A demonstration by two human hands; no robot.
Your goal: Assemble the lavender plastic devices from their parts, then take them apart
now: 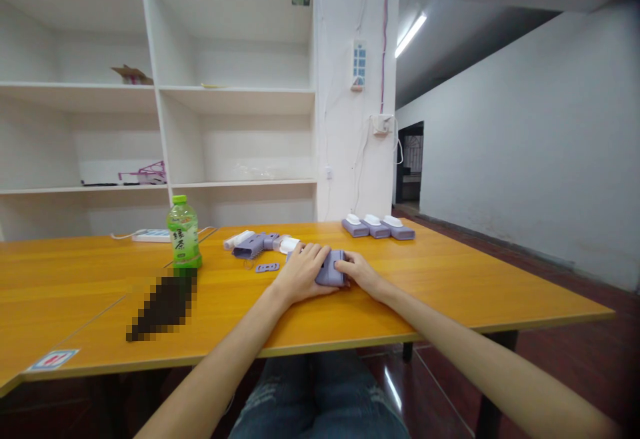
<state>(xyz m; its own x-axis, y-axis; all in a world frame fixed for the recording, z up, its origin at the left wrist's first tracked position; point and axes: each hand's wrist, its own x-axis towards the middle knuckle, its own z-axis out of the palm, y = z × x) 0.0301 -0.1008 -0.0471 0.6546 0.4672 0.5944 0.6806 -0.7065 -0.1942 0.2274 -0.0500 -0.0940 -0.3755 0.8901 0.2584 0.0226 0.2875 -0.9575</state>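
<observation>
A lilac plastic casing (331, 269) lies flat on the orange worktop (450, 279), near its middle and straight ahead of the person. The left hand (300, 272) is closed over the casing's left side, fingers draped across its top, apparently to pin it down. The right hand (359, 273) grips its right end with curled fingers, bracing it from the opposite side.

Just left of the casing lies a small flat lilac plate (267, 267). Beyond it sits a cluster of lilac and white parts (260, 243), loosely grouped. Far right, three lilac units with white caps (379, 227) stand side by side in a row, touching or nearly so.

A green drink bottle (184, 232) stands upright to the left, cap on, contents about full as far as can be judged. White shelving (160, 92) behind holds a cardboard box (132, 75), contents not visible, and a pink frame (144, 173)
</observation>
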